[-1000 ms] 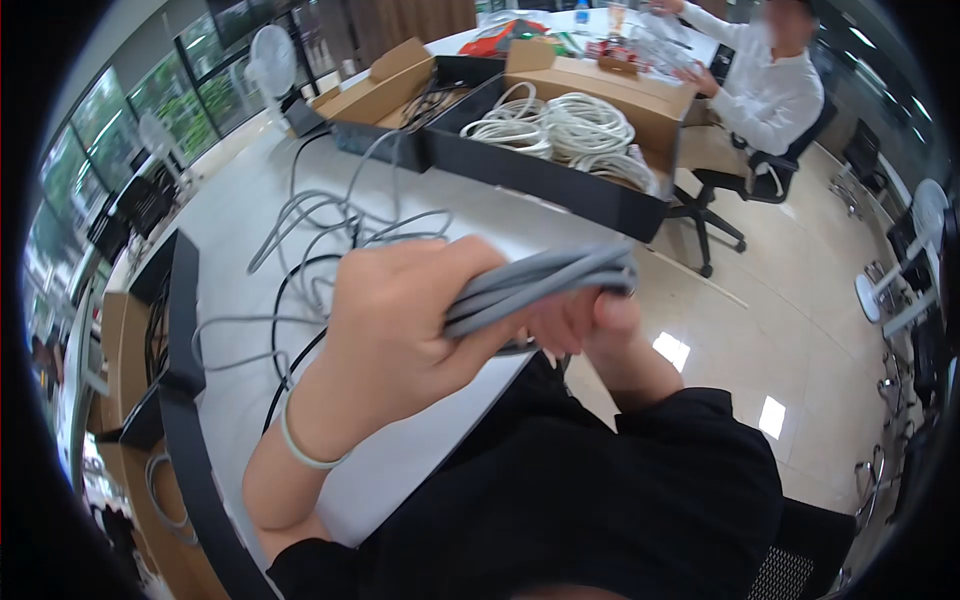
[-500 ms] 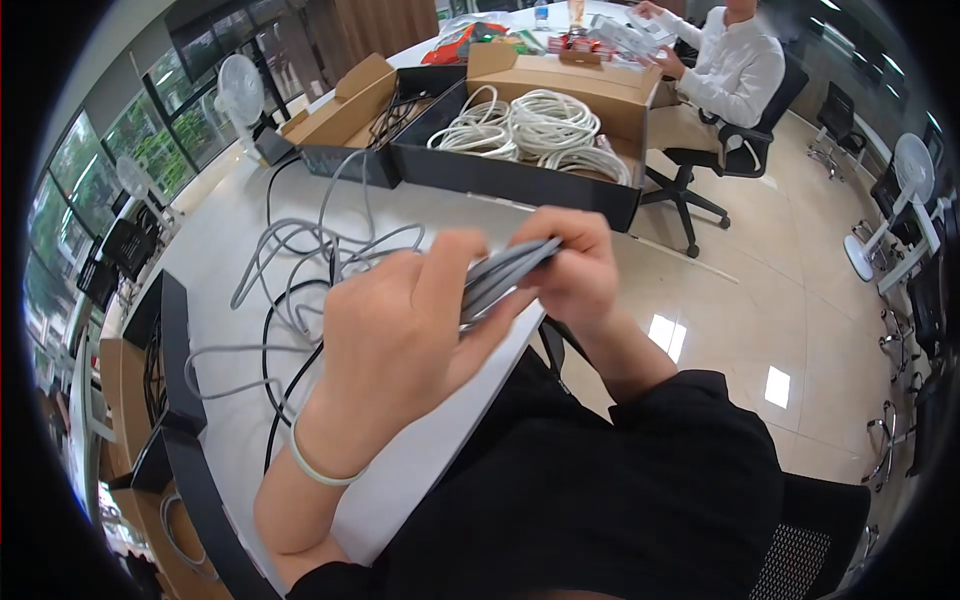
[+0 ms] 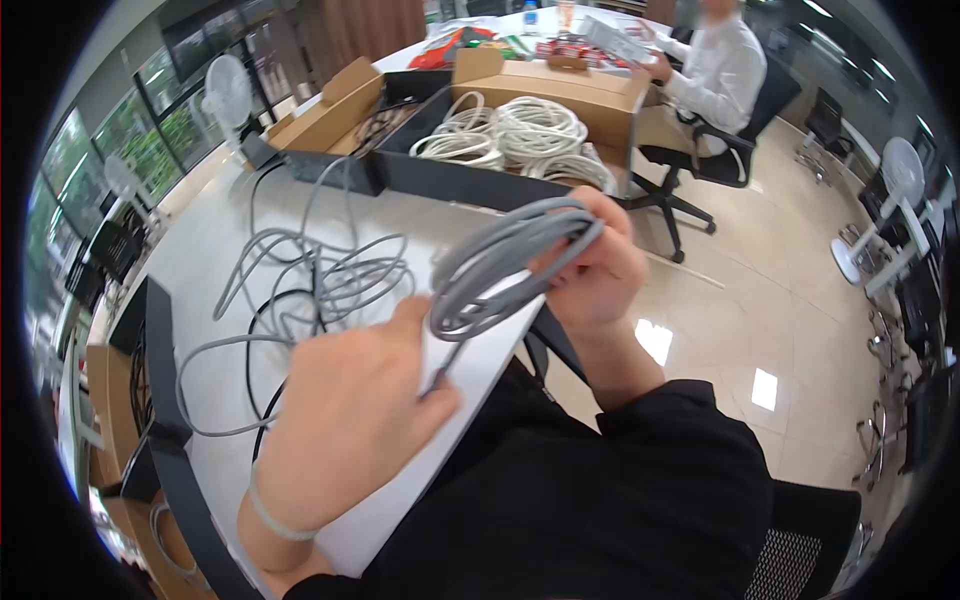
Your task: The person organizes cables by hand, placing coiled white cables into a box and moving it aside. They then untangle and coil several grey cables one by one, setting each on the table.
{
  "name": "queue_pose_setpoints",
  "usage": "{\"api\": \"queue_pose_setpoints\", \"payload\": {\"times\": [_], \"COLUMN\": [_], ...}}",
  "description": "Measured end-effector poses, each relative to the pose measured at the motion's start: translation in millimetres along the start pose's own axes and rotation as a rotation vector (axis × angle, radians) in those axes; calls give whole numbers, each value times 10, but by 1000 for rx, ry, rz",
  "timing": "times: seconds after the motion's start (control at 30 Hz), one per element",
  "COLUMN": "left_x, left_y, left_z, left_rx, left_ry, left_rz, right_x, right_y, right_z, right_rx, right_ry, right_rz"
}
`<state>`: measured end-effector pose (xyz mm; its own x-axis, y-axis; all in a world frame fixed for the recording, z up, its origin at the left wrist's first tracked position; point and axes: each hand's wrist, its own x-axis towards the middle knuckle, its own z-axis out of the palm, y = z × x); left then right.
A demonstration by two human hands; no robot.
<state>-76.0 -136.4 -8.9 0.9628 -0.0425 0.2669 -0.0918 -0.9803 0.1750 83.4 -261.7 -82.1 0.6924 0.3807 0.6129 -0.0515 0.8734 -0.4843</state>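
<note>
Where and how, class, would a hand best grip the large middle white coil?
Likely by the gathered strands of its rim, from above: the white coil lies fairly flat, while the box walls hinder sideways reach.

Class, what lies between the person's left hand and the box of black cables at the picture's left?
A loop of grey cable and a black cable lie between the left hand and the box, seen in the head view.
</note>
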Motion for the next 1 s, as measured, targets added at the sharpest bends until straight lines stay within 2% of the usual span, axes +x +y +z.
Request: {"api": "queue_pose_setpoints", "payload": {"times": [0.03,0.07,0.13,0.17,0.2,0.23,0.3,0.37,0.4,0.43,0.5,0.53,0.57,0.63,0.67,0.7,0.73,0.77,0.83,0.9,0.97,1.0], "left_x": [-20,-31,-37,-31,-32,-49,5,142,182,225,287,266,260,247,243,238,234,236,265,239,227,220], "left_y": [1,26,67,72,69,56,25,-12,-52,-46,8,-3,6,36,32,16,-4,-39,-68,14,34,66], "left_z": [-58,-115,-201,-222,-243,-268,-266,-48,25,108,223,186,207,276,290,298,307,337,365,378,397,409], "left_rx": [43,32,-74,-79,-124,-164,-217,-487,-514,-516,-506,-493,-496,-770,-770,-883,-993,-991,-774,-805,-619,-723], "left_ry": [-112,-100,100,98,200,297,291,489,381,386,446,343,345,434,430,319,207,206,92,151,261,340], "left_rz": [-39,1,-8,5,-23,-59,-55,-39,-61,-61,98,122,119,87,88,81,73,74,313,274,259,201], "right_x": [10,26,84,81,75,69,48,47,66,99,129,107,76,4,-28,-38,-37,-46,-65,-85,-163,-210], "right_y": [-32,-53,-73,-67,-87,-84,-78,-93,-106,-109,-117,-128,-141,-117,-91,-62,7,18,31,57,8,-21], "right_z": [19,9,-80,-113,-92,-73,-42,-38,-52,-66,-111,-81,-53,14,53,79,11,-2,-6,-40,65,138], "right_rx": [-68,-42,-27,-25,-14,-7,168,118,129,140,127,169,209,243,292,342,333,334,316,344,333,336], "right_ry": [38,16,-61,-109,-118,-118,-189,-129,-50,24,-22,16,57,100,134,166,38,38,40,-29,40,78], "right_rz": [15,73,171,219,261,263,273,240,198,157,136,119,101,112,121,128,64,62,28,13,105,144]}}
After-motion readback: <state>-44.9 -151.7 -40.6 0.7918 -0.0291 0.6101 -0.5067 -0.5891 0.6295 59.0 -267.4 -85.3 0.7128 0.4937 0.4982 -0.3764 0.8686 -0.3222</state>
